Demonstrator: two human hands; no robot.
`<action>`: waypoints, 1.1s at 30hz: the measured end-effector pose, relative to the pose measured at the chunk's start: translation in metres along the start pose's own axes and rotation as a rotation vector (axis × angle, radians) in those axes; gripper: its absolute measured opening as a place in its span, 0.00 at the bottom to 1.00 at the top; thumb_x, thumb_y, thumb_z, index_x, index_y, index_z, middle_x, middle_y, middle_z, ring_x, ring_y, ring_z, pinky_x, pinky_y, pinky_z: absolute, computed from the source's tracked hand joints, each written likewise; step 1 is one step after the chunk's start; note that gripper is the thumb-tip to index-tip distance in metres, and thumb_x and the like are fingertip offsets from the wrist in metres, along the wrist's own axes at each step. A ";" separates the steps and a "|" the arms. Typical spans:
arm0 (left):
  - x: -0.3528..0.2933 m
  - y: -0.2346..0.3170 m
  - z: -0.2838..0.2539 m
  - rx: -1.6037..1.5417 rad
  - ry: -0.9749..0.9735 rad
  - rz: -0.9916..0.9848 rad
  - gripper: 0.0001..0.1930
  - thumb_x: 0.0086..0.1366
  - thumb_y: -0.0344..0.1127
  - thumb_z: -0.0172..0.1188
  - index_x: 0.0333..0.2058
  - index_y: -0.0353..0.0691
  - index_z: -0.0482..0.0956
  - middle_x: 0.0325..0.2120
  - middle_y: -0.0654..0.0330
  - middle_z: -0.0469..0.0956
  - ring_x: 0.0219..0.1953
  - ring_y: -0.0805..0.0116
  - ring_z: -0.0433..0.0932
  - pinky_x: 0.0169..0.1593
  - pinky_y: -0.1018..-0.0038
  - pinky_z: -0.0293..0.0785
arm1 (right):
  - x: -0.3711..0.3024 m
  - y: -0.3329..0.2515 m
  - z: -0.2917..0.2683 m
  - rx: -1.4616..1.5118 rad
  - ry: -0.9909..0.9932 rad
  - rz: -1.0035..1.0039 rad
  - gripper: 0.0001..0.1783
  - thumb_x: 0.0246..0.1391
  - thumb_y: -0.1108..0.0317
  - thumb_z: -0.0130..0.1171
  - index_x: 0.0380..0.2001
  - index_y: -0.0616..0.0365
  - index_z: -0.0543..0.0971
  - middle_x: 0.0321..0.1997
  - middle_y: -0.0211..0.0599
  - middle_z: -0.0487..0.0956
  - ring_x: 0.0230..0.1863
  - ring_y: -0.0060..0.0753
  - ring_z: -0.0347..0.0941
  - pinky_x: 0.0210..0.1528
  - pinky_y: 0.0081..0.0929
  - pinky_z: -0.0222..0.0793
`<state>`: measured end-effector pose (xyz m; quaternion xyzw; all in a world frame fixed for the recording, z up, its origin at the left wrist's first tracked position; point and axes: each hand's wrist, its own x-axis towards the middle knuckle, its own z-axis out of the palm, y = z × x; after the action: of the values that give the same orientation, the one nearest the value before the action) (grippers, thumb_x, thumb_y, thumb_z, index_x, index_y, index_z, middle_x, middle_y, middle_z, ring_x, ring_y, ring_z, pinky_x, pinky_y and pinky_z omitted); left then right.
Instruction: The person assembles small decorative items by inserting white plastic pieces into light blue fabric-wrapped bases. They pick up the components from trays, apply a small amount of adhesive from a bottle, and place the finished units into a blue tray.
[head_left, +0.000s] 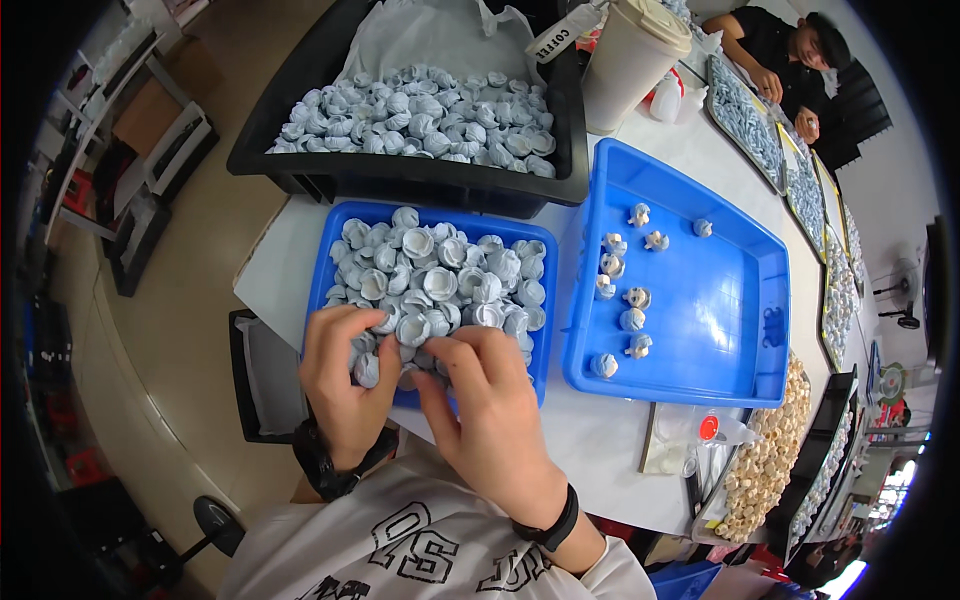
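Observation:
Small pale blue-grey cup-shaped shells [440, 283] fill a shallow blue tray [548, 300] in front of me. My left hand [345, 385] is at the tray's near left corner, its thumb and fingers curled in among the shells. Close beside it, my right hand [495, 410] has its thumb and index finger bent toward each other over the near edge. The fingertips of both hands almost meet. Whatever lies between them is mostly hidden by the fingers and the surrounding shells.
Behind stands a black bin [400, 180] of similar shells. A second blue tray [680, 385], right, holds several rounded assembled pieces [637, 298]. Beige pieces [765, 470] lie heaped farther right. A lidded cup [635, 65] stands at the back; a person [790, 65] works at far right.

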<state>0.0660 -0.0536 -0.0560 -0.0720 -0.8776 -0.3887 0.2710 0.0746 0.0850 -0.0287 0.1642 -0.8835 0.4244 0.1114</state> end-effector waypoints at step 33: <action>0.004 -0.004 -0.022 0.107 -0.144 0.033 0.04 0.56 0.23 0.49 0.31 0.31 0.71 0.32 0.53 0.70 0.36 0.62 0.69 0.43 0.73 0.64 | -0.082 -0.017 -0.091 -0.055 -0.169 -0.063 0.17 0.39 0.74 0.60 0.37 0.59 0.74 0.41 0.41 0.73 0.35 0.40 0.69 0.31 0.29 0.67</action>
<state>0.0708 -0.0721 -0.0442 -0.0999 -0.9130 -0.3306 0.2171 0.1622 0.1628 0.0118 0.2238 -0.8955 0.3809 0.0542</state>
